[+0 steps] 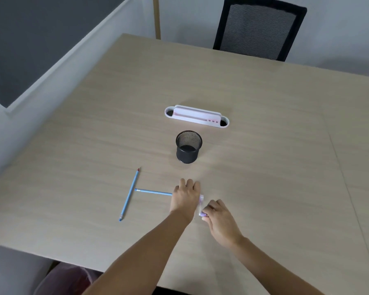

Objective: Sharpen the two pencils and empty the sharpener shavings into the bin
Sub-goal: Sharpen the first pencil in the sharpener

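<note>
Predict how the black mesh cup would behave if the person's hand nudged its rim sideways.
The black mesh cup looks empty and is see-through wire, so it is probably light and would slide easily on the smooth table. It stands taller than its base is wide, so a push at the rim might tip it, and then it could roll.

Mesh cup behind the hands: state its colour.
Black, as the head view shows: the mesh cup is dark all over.

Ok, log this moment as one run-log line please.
left hand: holding pencil | right hand: gripping sharpener | second pencil: lying on table | mesh bin: upright
</note>
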A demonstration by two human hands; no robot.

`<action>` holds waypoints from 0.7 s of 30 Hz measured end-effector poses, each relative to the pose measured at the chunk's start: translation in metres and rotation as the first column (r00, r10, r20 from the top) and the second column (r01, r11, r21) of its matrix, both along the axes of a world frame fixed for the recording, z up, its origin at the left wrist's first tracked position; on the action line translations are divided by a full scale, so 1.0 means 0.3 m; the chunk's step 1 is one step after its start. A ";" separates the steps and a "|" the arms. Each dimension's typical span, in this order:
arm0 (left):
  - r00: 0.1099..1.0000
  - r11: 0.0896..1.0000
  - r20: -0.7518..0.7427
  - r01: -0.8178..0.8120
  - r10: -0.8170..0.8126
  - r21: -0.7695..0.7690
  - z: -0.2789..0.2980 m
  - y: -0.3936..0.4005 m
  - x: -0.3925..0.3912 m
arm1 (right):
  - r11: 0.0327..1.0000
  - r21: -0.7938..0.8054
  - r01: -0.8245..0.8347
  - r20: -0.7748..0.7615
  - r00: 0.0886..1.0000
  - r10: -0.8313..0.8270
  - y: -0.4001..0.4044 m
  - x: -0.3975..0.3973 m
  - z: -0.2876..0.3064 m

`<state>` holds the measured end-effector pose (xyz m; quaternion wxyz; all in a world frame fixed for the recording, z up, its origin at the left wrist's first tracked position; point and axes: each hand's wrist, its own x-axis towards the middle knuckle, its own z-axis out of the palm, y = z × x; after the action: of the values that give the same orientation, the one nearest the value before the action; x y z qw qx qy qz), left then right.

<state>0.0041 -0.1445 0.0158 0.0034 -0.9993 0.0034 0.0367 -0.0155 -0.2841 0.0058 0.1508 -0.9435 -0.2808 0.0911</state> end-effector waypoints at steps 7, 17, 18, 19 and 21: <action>0.998 0.997 -0.022 0.055 -0.056 -0.048 -0.019 0.008 0.009 | 0.997 0.073 0.014 0.117 0.993 -0.023 -0.016 0.038 0.079; 0.998 0.997 -0.037 0.057 -0.059 -0.051 -0.015 0.019 0.005 | 0.982 -0.127 0.140 0.185 0.976 -0.116 0.076 0.204 0.049; 0.997 0.998 -0.052 0.054 -0.056 -0.043 -0.014 0.019 0.004 | 0.981 -0.155 0.121 0.178 0.980 -0.092 0.081 0.191 0.034; 0.997 0.998 -0.060 0.044 -0.046 -0.044 -0.015 0.017 0.003 | 0.982 -0.164 0.097 0.165 0.984 -0.069 0.082 0.171 0.016; 0.997 0.998 -0.070 0.023 -0.027 -0.053 -0.015 0.010 0.001 | 0.989 -0.133 0.066 0.127 0.991 -0.049 0.069 0.107 -0.018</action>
<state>0.0045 -0.1413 0.0113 -0.0222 -0.9970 0.0169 0.0720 0.0165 -0.2633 0.0004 0.0705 -0.9631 -0.2553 0.0475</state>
